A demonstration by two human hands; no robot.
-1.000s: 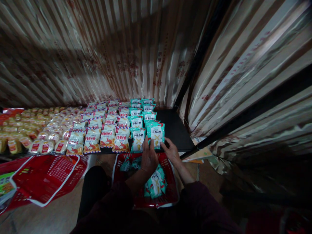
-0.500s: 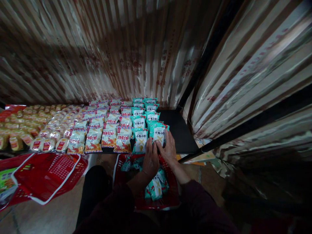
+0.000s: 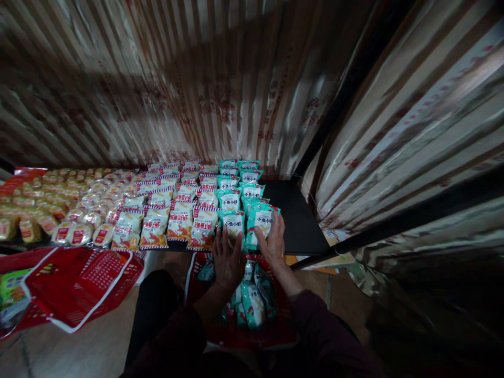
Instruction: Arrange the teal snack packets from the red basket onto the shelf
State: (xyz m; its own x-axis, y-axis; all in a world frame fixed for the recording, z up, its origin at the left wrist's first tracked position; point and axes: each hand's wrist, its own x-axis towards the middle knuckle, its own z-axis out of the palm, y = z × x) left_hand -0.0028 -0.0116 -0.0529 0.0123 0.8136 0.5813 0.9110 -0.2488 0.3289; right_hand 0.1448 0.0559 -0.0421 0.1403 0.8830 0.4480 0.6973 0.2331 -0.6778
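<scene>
Our right hand clasps the right edge of a teal-and-white soft plastic snack bag, thumb laid across its printed front and the other fingers curved along its side. The bag leans back on the black flat shelf, at the near end of the outermost teal line. Our left hand has its fingers loosely spread, tips up against the lower front of the neighbouring teal bag, pinching nothing that we can see. With both bags at the front, the two teal lines come close to the shelf's near edge, side by side.

To their left we see orange-and-white snack bags with striped edges, and beyond those, small round wrapped cakes. Below our hands, a red perforated plastic basket holds loose teal bags, lying at odd angles. Another red basket, with a white handle, sits on the floor to the left. Behind the shelf hangs a pleated, brown-and-cream sheet.
</scene>
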